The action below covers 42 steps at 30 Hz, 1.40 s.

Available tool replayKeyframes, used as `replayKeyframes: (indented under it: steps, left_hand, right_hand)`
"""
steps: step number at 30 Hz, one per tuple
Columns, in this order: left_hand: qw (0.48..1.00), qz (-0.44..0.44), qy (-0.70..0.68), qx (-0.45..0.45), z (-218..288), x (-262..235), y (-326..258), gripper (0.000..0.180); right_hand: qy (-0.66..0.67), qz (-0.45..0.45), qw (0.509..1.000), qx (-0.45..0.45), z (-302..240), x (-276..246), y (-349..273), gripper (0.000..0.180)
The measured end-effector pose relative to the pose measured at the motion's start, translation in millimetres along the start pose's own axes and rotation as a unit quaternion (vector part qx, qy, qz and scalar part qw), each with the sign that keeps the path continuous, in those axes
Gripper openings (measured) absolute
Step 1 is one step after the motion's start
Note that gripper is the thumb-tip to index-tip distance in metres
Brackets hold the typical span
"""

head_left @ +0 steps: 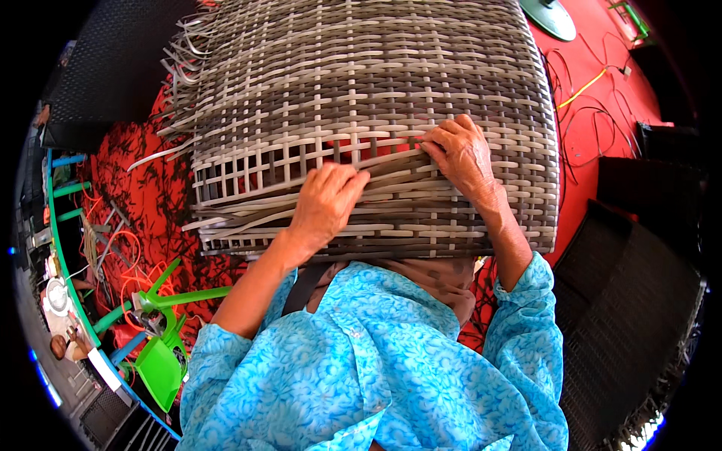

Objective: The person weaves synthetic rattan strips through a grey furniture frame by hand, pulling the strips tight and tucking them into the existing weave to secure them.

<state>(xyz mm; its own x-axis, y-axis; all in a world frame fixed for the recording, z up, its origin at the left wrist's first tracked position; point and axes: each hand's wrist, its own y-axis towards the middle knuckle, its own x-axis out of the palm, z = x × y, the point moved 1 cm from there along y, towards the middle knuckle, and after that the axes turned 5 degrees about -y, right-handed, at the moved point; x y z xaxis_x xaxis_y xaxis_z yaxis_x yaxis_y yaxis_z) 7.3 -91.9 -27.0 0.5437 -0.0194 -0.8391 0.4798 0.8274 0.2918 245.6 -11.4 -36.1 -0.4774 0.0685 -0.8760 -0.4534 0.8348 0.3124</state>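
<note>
A large wicker piece (481, 83), woven from grey and brown flat strips, lies in front of me. Across its nearer part is an open gap where red shows through bare lattice (256, 169). My left hand (325, 201) is curled closed at the gap's lower edge, its fingertips on a brown wicker strip (392, 158). Farther right, my right hand (460, 159) pinches the same strip where it meets the tight weave. Loose strips (263, 214) lie bunched below the gap and run out past the left side. My palms hide part of the strips.
Uncut strip ends (184, 60) fringe the far left side. Dark scraps litter the red floor (131, 161) at left, beside a bright green plastic thing (159, 368). Cables (594, 113) trail across the floor at right. Dark woven furniture (624, 316) stands close on the right.
</note>
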Motion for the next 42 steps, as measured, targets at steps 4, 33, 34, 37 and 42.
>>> replayKeyframes:
  steps: [4,33,34,37,42]
  left_hand:
    - [0.998,0.018,-0.009,-0.052,0,-33,-27,0.024]
    - [0.614,0.374,-0.380,-0.583,-260,-115,-187,0.024]
    - [0.606,0.400,-0.370,-0.580,-267,-115,-190,0.027]
    - [0.581,0.416,-0.413,-0.564,-270,-120,-169,0.027]
    - [0.528,0.492,-0.478,-0.499,-282,-137,-181,0.021]
  right_hand:
    - [-0.020,0.028,0.999,0.018,-7,10,2,0.007]
    - [-0.016,0.031,0.998,0.050,-23,3,3,0.009]
    - [-0.008,0.028,0.999,0.046,-22,4,5,0.009]
    - [0.001,-0.013,0.999,0.041,-10,-4,1,0.011]
    - [0.044,0.036,0.997,0.056,-11,0,2,0.013]
